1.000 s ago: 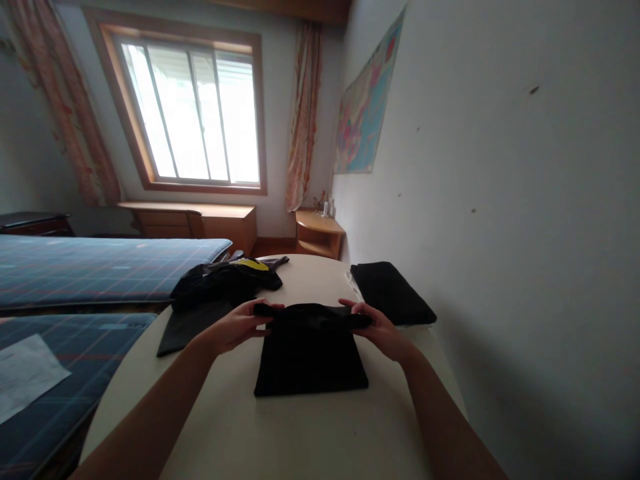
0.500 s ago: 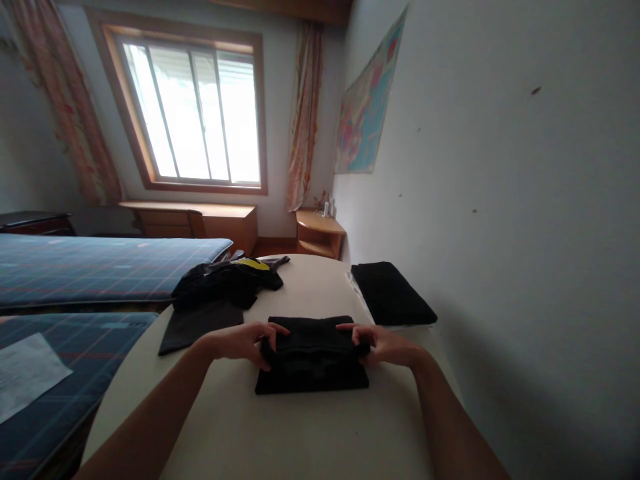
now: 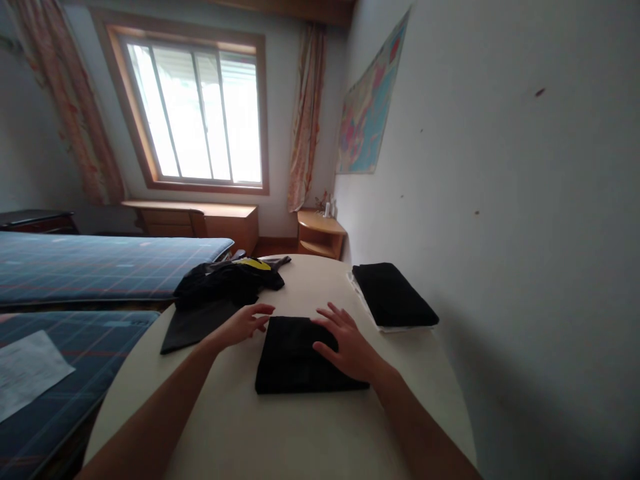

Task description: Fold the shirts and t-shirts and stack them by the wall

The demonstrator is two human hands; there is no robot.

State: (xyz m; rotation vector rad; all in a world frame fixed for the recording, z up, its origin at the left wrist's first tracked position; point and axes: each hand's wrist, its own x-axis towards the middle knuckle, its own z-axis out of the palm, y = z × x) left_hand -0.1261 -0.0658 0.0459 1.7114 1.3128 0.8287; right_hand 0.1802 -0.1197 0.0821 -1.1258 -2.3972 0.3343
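Observation:
A black garment point(image 3: 293, 363), folded into a flat rectangle, lies on the pale round table point(image 3: 235, 427) in front of me. Across its right side is my right hand point(image 3: 345, 340), fingers spread, palm down; whether it presses on the cloth or hovers just above I cannot tell. By the far left corner of the garment, my left hand point(image 3: 245, 325) has its fingers apart and holds nothing. The garment's exact kind does not show.
Crumpled dark clothes point(image 3: 220, 287) with a yellow patch lie at the table's far left. A folded black cloth point(image 3: 393, 293) rests on something white at the right, near the wall. Beds with plaid mattresses point(image 3: 110, 267) stand to the left, one bearing a paper sheet point(image 3: 30, 373).
Both hands have let go of the garment's lifted fold, which now lies flat. My right hand has moved left over the cloth; my left has shifted slightly away toward its far corner.

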